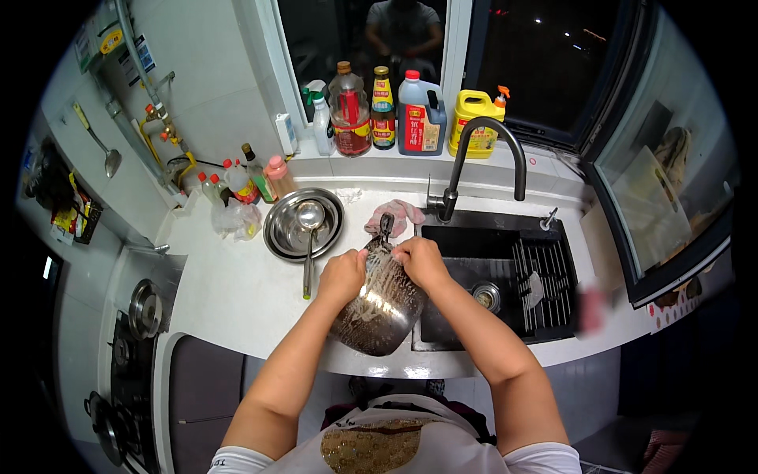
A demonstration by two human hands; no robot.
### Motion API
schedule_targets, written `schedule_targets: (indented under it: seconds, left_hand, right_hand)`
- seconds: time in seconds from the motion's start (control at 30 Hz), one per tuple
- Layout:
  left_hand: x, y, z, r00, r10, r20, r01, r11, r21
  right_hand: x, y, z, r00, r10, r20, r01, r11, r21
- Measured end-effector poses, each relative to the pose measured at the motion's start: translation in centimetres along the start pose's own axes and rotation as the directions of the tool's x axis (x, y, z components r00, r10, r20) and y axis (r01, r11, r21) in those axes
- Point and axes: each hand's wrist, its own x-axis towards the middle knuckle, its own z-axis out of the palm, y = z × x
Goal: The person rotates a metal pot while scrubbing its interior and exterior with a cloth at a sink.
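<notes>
Though red-labelled, jug (422, 117) beyond hands (422, 263).

At the right, a reddish thing (590, 310) is too blurred to identify. Mid-frame, most fingers of the left hand (343, 276) and right hand (422, 262) are hidden at the pan (380, 314). The right forearm (482, 330) covers part of the sink (505, 220). The lower edge cuts off the shirt (387, 446). Upper right, the lights (539, 21) are too small to tell.

Bare counter (229, 296) lies at left, but the faucet (452, 186) overhangs the sink (474, 257).
</notes>
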Motion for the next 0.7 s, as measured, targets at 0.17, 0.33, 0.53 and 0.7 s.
schedule_targets:
  seconds: [0.17,0.33,0.53,0.7]
  left_hand:
    - [-0.2,-0.6,0.1,0.999,0.045,-0.012,-0.046,0.999,-0.004]
    - [-0.2,0.0,-0.2,0.999,0.043,-0.009,-0.043,0.999,-0.007]
    - [-0.1,-0.2,0.0,0.999,0.040,-0.023,-0.040,0.999,0.008]
    - [-0.2,0.0,-0.1,0.999,0.048,-0.014,-0.048,0.999,0.015]
  right_hand:
    - [-2.4,-2.3,0.2,0.952,-0.306,0.024,0.306,0.943,-0.133]
    - [-1.6,-0.9,0.2,0.964,-0.262,-0.052,0.247,0.949,-0.196]
    - [-3.3,-1.4,-0.2,0.932,-0.358,-0.060,0.348,0.928,-0.129]
    - [-4.0,-1.3,0.0,0.928,-0.356,-0.112,0.336,0.927,-0.166]
